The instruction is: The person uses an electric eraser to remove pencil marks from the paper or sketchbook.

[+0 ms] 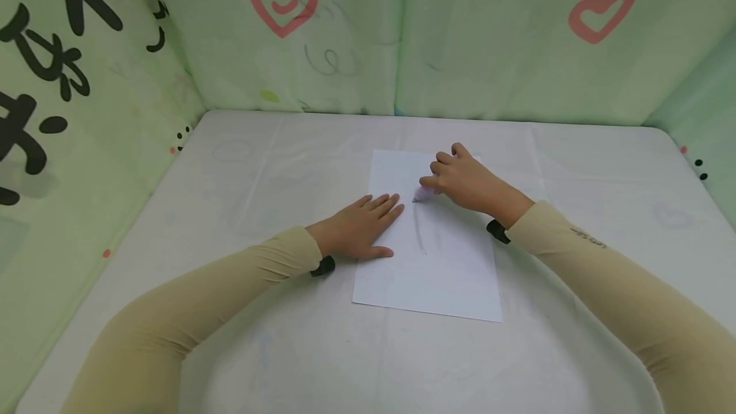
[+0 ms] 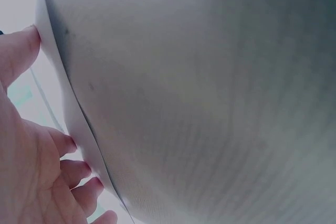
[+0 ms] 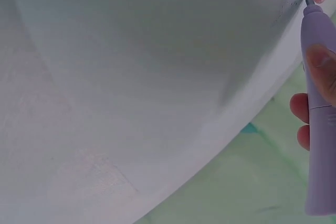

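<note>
A white sheet of paper (image 1: 425, 286) lies on the table in the head view. My left hand (image 1: 362, 229) rests flat on its left part, fingers spread and thumb apart; the left wrist view shows the fingertips (image 2: 94, 187) along the paper. Over the upper middle of the sheet, my right hand (image 1: 462, 181) grips a thick lavender pen (image 3: 319, 90) with a narrow grey tip. The thumb presses on its side, and the tip meets the sheet near the left fingers. A faint grey curved streak (image 1: 420, 232) runs down the paper from the tip.
A white cloth covers the table (image 1: 259, 165), which has rounded far corners. Pale green curtains (image 1: 489, 62) with red hearts and black characters stand along its back and sides. Dark wrist cameras (image 1: 498, 231) sit under both cuffs.
</note>
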`<move>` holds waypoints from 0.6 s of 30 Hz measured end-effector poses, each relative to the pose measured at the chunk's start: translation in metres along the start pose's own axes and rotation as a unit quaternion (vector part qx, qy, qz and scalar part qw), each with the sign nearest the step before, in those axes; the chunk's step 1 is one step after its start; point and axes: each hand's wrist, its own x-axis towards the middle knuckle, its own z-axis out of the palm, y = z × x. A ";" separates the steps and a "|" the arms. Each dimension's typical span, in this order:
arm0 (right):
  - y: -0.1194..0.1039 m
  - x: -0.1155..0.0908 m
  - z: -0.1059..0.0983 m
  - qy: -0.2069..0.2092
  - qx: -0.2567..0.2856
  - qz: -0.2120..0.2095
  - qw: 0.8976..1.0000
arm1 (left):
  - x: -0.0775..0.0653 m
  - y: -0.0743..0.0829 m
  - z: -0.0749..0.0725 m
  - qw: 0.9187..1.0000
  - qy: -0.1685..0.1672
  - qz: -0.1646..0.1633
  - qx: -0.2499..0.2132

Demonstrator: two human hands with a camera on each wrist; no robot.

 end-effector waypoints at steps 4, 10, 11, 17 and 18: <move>-0.001 0.001 0.000 -0.013 -0.005 0.001 1.000 | -0.001 0.000 -0.001 1.000 -0.001 0.000 -0.001; 0.000 0.001 -0.001 -0.007 -0.011 -0.008 1.000 | -0.001 -0.001 -0.001 1.000 -0.003 -0.004 0.002; 0.000 0.001 -0.001 -0.005 -0.009 -0.007 1.000 | -0.001 -0.001 -0.001 1.000 -0.002 -0.004 0.000; 0.000 0.003 0.000 -0.001 -0.003 -0.002 1.000 | -0.002 0.000 0.000 1.000 0.004 0.002 -0.004; 0.000 0.003 0.000 -0.003 -0.003 -0.003 1.000 | -0.002 0.000 0.000 1.000 0.005 0.002 -0.005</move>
